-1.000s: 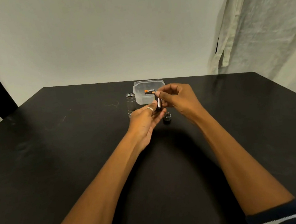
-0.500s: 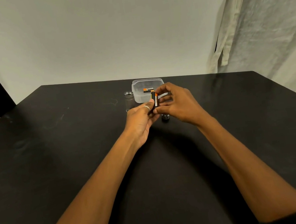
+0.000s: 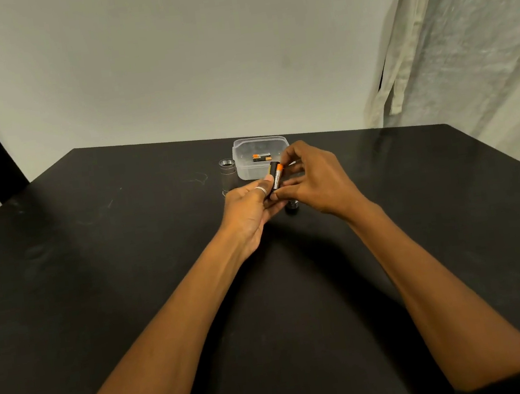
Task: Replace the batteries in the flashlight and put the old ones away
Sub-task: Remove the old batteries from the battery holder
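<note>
Two hands share one orange-tipped battery [image 3: 277, 176], held just in front of the tub [image 3: 243, 152]. Your left hand [image 3: 248, 210] grips its lower end and your right hand [image 3: 317, 179] pinches the top. It's likely light, rigid and slick (rolls easily), so pinch mid-barrel.

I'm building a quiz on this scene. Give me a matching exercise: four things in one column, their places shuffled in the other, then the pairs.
1. tube
2. box
3. cap
4. nearest battery

A. on the table, partly under the right hand
B. pinched between the left hand and the right hand
C. upright, left of the box
D. has batteries inside

Pairs: 1-C, 2-D, 3-A, 4-B
</note>
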The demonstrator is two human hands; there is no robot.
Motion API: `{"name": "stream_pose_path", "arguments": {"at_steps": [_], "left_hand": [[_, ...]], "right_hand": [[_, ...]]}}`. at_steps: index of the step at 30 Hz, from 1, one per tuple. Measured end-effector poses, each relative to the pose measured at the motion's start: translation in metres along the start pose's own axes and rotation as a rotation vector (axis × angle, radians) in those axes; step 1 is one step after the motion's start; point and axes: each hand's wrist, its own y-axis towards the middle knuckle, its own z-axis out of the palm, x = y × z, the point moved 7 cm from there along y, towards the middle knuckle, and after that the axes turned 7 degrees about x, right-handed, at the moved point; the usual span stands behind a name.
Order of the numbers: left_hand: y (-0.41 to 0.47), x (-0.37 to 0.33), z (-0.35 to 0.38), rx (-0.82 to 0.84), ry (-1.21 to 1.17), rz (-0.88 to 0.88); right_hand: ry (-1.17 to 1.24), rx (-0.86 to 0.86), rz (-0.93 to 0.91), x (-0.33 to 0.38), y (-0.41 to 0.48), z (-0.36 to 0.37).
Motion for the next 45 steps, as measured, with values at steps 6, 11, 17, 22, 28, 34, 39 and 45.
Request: {"name": "stream_pose_path", "arguments": {"at_steps": [6,11,17,22,28,34,39,45], "left_hand": [[0.000,0.000,-0.001,-0.047,-0.032,0.001],[0.002,0.001,-0.003,-0.072,-0.030,0.017],[0.004,0.004,-0.001,-0.041,-0.028,0.012],[0.006,0.006,-0.005,-0.071,-0.069,-0.010],[0.006,0.006,-0.005,-0.070,-0.092,-0.009],[0.004,0.005,-0.004,-0.070,-0.103,-0.010],[0.003,0.005,-0.003,-0.073,-0.104,-0.021],[0.004,0.005,-0.003,-0.081,-0.102,-0.024]], "right_hand": [[-0.042,-0.065,-0.059,0.005,0.001,0.004],[0.101,-0.088,-0.020,-0.003,0.000,0.000],[0.348,-0.165,0.106,-0.014,0.002,-0.002],[0.656,-0.296,0.258,-0.030,-0.001,-0.020],[0.199,-0.194,0.491,-0.067,-0.009,-0.020],[0.015,-0.042,0.500,-0.063,-0.007,-0.008],[-0.038,-0.020,0.482,-0.063,-0.006,-0.005],[-0.050,-0.018,0.477,-0.063,-0.005,-0.004]]}}
